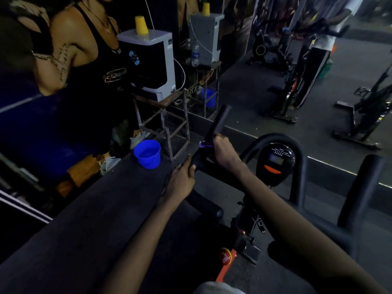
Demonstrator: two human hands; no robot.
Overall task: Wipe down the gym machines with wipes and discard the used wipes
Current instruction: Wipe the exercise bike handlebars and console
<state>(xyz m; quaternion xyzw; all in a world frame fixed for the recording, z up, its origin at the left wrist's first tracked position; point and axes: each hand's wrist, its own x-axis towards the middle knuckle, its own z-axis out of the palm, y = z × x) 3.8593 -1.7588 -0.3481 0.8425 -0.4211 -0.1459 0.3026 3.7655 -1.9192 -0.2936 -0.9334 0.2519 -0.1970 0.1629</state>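
The person stands at the exercise bike (250, 228) in dim light. The right hand (224, 153) has its grip closed round the left handlebar (220, 117), pinning a purple wipe (204, 144) against the bar. Just below it, the left hand (181, 180) has its grip wrapped round the same bar. The console (275, 164) sits just right of the hands. A blue bucket (147, 153) stands on the floor beside a metal stand (165, 124) carrying a water dispenser (148, 60).

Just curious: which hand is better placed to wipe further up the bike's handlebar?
Right, probably. The right hand holds the purple wipe on the handlebar, just below its upper end; the left hand only grips the bar lower down.
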